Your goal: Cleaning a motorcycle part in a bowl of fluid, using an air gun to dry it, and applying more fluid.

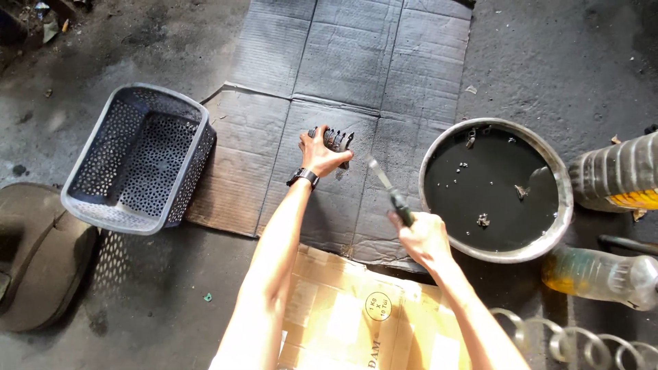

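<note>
Cardboard box (356, 315) nearest; L hand (319, 154) on metal part (336, 140), R hand (425, 236) w/ tool (391, 192).

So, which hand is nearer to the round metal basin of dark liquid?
Right. The right hand, holding a thin tool, is just beside the basin; the left hand grips a dark metal part farther away.

left hand (319, 154) clenched, right hand (425, 240) gripping

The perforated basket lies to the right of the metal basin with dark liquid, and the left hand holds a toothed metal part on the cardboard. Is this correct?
Not quite. In the head view, the perforated basket lies to the left of the metal basin, at the far side of the cardboard. The rest is right: the basin holds dark liquid, and the left hand holds a toothed metal part on the cardboard.
</note>
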